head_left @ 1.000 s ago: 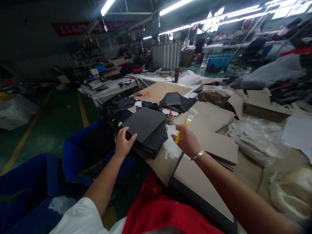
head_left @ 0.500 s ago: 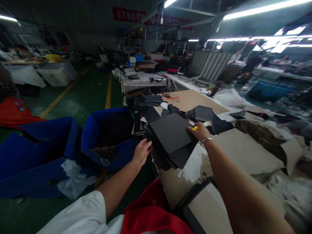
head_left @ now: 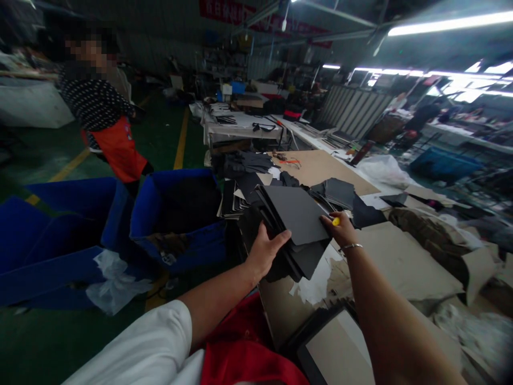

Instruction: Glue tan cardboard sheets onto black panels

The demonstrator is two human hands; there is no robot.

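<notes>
A stack of dark grey panels (head_left: 300,214), sheet-like with rounded corners, is tilted and fanned out over the table's near-left edge. My left hand (head_left: 265,248) is closed on its near-left side, thumb on top and the other fingers hidden beneath. My right hand (head_left: 341,229) grips the stack's right edge. A small yellow tool (head_left: 335,221) is tucked in that same hand; most of it is hidden, so its kind does not show. More dark pieces (head_left: 334,191) lie piled just beyond.
Two blue bins (head_left: 176,256) stand on the floor at left, the nearer holding dark material. A person in an orange apron (head_left: 116,147) is behind them. Beige sheets (head_left: 404,256) and crumpled brown material (head_left: 425,224) cover the table at right. Brown board (head_left: 320,166) lies farther back.
My left hand has moved right and closed on the panel stack, whose left side now sits raised. My right hand keeps its edge. The person in orange has come further into view.
</notes>
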